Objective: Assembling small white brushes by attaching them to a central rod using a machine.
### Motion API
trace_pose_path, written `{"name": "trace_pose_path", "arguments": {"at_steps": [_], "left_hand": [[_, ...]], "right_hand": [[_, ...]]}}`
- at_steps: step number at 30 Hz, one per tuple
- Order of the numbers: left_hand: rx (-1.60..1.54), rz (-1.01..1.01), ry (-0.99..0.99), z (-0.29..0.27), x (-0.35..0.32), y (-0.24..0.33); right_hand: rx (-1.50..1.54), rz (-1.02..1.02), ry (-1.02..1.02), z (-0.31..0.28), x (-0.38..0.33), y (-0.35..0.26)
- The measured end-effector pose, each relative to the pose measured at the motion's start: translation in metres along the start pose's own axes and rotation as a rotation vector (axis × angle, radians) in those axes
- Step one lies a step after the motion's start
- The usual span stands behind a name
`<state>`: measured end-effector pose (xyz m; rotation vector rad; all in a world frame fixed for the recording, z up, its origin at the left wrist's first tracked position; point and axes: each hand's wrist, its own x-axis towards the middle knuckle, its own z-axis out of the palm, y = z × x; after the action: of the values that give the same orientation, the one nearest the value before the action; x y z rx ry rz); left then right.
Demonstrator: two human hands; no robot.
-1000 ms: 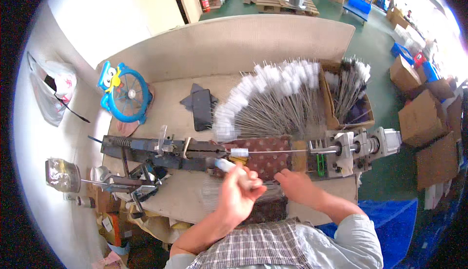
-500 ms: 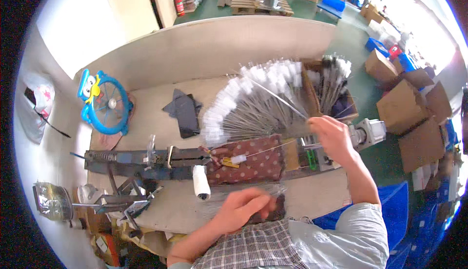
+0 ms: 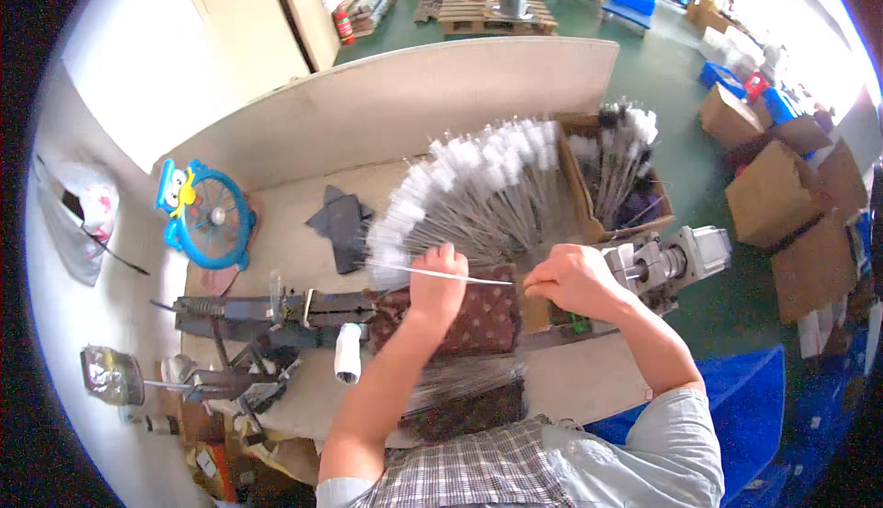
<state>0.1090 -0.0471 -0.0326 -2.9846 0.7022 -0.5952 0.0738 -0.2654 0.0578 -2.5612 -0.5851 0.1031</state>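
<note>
Tabletop (image 3: pixel 303 190): pale board, backed by a curved panel at 12 o'clock.

Fan of brushes (image 3: pixel 478 186): thin wire stems with white fluffy tips, spread across the tabletop centre, tips toward 11 to 1 o'clock.

Box (image 3: pixel 598 223): cardboard, at 2 o'clock of the fan, holding more brushes.

Machine (image 3: pixel 276 310): dark metal bar running 9 to 3 o'clock, motor (image 3: pixel 685 255) at its right end.

Cushion (image 3: pixel 483 319): dark red, patterned, beneath both hands.

Blue wheel (image 3: pixel 207 218): at 10 o'clock.

Left hand (image 3: pixel 440 282): fist closed on one brush; forearm comes up from 6 o'clock.

Right hand (image 3: pixel 570 278): fingers curled shut at the stem's other end, just beside the motor; what it pinches cannot be told.

Brush (image 3: pixel 441 273): long axis level, 9 to 3 o'clock, white tip at 9 o'clock of the left hand, stem bridging to the right hand. Left hand nearer the tip.

White spool (image 3: pixel 348 352): on the machine at 7 o'clock of the left hand.
</note>
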Motion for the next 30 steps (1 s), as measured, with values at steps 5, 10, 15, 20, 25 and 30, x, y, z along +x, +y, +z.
{"name": "trace_pose_path", "arguments": {"at_steps": [5, 10, 15, 20, 25, 30], "left_hand": [[-0.107, 0.009, 0.167, -0.021, -0.017, -0.004], [-0.595, -0.206, 0.072, -0.064, -0.103, 0.005], [-1.256, -1.026, -0.039, -0.074, -0.165, -0.024], [-2.134, -1.324, 0.304, -0.093, -0.144, -0.040], [-1.093, -0.961, -0.195, -0.056, -0.126, -0.029], [-1.016, -0.851, -0.199, -0.053, -0.127, -0.036]], "right_hand": [[0.118, -0.498, 0.110, 0.017, 0.038, -0.044], [0.131, -0.720, 0.194, 0.079, 0.077, -0.075], [0.034, -0.590, 0.212, 0.107, 0.087, -0.094], [-0.014, -0.533, 0.138, 0.106, 0.092, -0.103], [0.018, -0.459, 0.082, 0.100, 0.092, -0.110], [-0.002, -0.526, 0.116, 0.098, 0.089, -0.103]]}}
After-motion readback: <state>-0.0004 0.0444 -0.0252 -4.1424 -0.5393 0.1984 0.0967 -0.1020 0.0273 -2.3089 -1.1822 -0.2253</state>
